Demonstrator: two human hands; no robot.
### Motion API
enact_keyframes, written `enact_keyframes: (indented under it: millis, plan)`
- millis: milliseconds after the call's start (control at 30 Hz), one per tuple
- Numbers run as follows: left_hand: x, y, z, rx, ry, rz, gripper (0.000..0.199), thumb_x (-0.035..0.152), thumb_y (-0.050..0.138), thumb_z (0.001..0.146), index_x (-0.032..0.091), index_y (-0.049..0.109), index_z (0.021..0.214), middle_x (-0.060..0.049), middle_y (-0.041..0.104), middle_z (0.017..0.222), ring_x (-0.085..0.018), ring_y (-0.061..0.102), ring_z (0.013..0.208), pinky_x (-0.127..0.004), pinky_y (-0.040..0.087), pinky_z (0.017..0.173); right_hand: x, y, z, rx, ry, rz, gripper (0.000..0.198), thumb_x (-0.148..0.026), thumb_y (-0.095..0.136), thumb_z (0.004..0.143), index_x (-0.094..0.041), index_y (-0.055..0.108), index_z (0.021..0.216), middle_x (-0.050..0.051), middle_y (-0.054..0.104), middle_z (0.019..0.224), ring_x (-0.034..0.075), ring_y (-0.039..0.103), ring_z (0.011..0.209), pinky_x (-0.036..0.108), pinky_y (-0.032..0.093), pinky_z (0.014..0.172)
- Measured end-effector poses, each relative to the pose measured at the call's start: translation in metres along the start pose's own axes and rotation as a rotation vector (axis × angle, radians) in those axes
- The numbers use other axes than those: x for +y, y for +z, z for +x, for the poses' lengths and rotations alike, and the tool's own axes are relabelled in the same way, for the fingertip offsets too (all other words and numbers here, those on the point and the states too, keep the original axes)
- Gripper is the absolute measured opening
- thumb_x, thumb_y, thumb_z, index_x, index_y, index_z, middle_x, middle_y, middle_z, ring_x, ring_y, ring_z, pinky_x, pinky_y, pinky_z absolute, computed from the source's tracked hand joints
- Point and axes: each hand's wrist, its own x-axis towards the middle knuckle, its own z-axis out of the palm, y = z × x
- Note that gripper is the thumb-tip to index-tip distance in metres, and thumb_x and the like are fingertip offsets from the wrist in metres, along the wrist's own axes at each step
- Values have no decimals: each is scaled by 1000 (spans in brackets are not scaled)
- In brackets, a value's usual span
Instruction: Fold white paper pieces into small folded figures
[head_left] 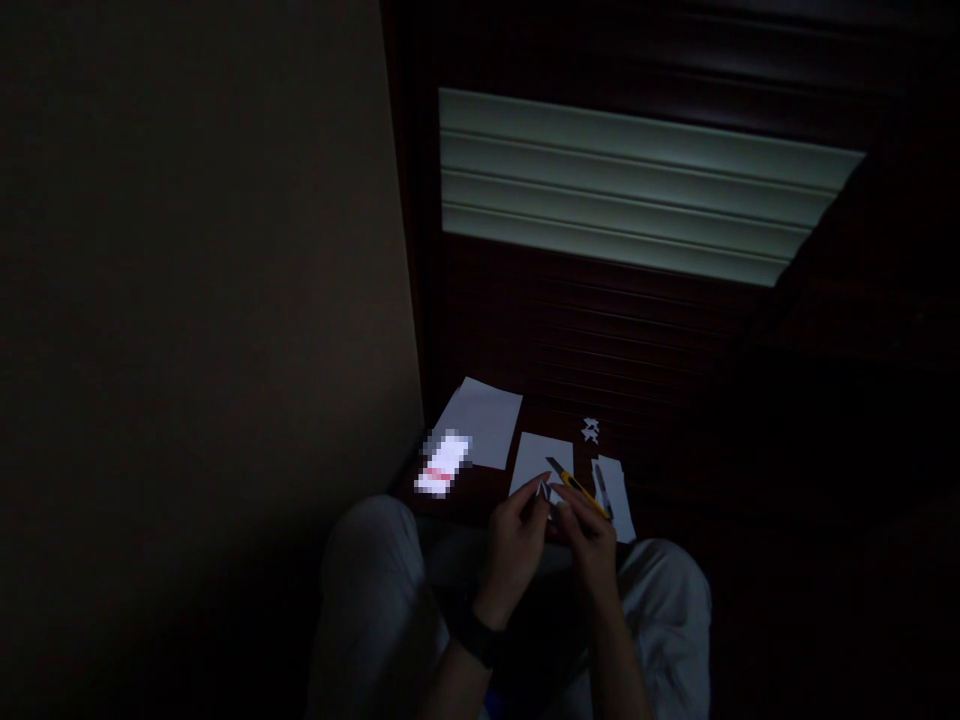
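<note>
My left hand [517, 525] and my right hand [589, 535] meet above the near edge of a dark table. Pinched between their fingertips is a small white piece of paper [545, 490], which looks folded; its exact shape is hard to make out in the dim light. Just beyond the right fingers lies a yellow utility knife [576, 487] with its blade out, pointing up and left over a white sheet of paper [541, 452]. To the right, a pen [603, 488] rests on narrower white paper [619, 498]. Small folded or cut paper pieces [591, 431] sit farther back.
At the table's left, larger white sheets [484, 420] lie beside a glowing, blurred phone [444, 465]. A plain wall [210, 250] rises on the left. Behind the table stands a dark slatted panel [600, 330] with a lit patch. My knees flank the table's near edge.
</note>
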Motion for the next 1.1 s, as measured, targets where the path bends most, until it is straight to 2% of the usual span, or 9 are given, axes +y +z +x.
enact_keyframes:
  millis: [333,467,600,767,867,967,1100]
  plan:
    - [6,1,-2,-45,-35,-46,35,34,44,86,16,60,112,-9,63,112,-21,61,95,-30,51,77,-4,-3,0,-1,-3,-18,24,-30,61,78,-23,68,100,8,62,112,25,54,106,42,40,92]
    - [12,3,-4,-69,13,-1,34,34,46,86,16,61,110,-8,64,110,-20,61,95,-30,50,80,-4,-3,0,26,4,-20,25,-30,65,74,-22,69,98,8,63,111,25,54,106,42,39,94]
    - [12,3,-4,-53,90,110,30,33,53,82,18,64,105,-7,66,106,-21,62,95,-31,49,83,1,-5,1,56,26,19,27,-30,68,71,-21,69,96,9,63,110,27,55,104,43,42,91]
    - [2,1,-4,14,59,132,33,31,56,81,19,63,110,-8,65,110,-22,60,100,-33,49,87,1,-6,1,34,32,9,27,-28,68,71,-20,69,97,8,61,112,26,54,107,43,40,93]
    - [-2,1,-4,43,62,109,33,29,56,81,20,62,112,-8,65,110,-21,60,100,-34,49,88,1,-5,1,60,46,1,33,-29,67,72,-21,66,104,8,60,116,27,52,110,44,38,95]
    - [-2,1,-3,72,53,106,32,29,57,80,20,62,111,-7,65,110,-22,61,100,-35,49,87,3,-4,1,78,70,-6,39,-30,68,71,-21,63,109,9,59,119,27,50,113,45,38,96]
    - [2,1,-3,70,52,120,32,30,58,79,21,63,110,-7,66,108,-22,62,97,-34,50,85,5,-5,2,70,75,-10,36,-32,67,71,-21,65,106,8,60,117,27,51,112,44,38,96]
